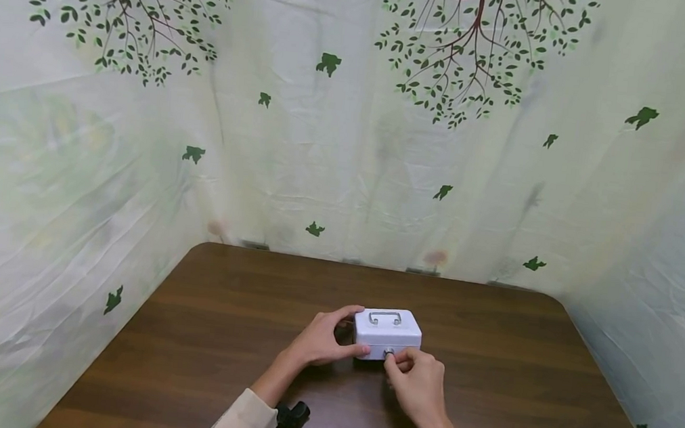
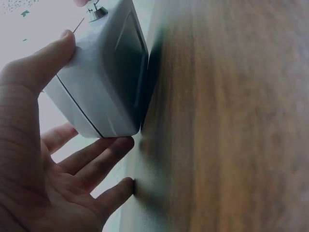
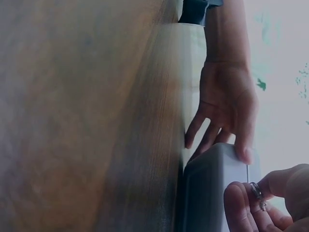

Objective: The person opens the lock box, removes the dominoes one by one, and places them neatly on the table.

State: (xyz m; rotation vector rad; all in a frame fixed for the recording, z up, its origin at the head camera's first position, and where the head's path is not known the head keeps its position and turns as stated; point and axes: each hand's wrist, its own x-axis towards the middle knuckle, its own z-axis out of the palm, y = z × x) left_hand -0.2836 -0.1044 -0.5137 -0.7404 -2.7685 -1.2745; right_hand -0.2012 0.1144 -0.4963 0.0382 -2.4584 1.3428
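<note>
White box [image 1: 385, 335] was over brown surface [image 1: 249, 301], underside showing in left wrist view; contact at rear edge could not be told. Left grip [image 1: 324, 338], spread box-deep, held box's left end: thumb on front, fingertips at side. Right grip [image 1: 419, 382], nearly closed, pinched at lock [image 1: 389, 351] on box front.

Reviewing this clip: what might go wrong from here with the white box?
Two risks seem plausible. The white box could twist or slide, since the left hand holds it only around its left end while the right hand pinches at the small lock on the front. Also, its underside shows in the left wrist view, so the front edge seems raised off the table; a loosened grip might let it drop.
</note>
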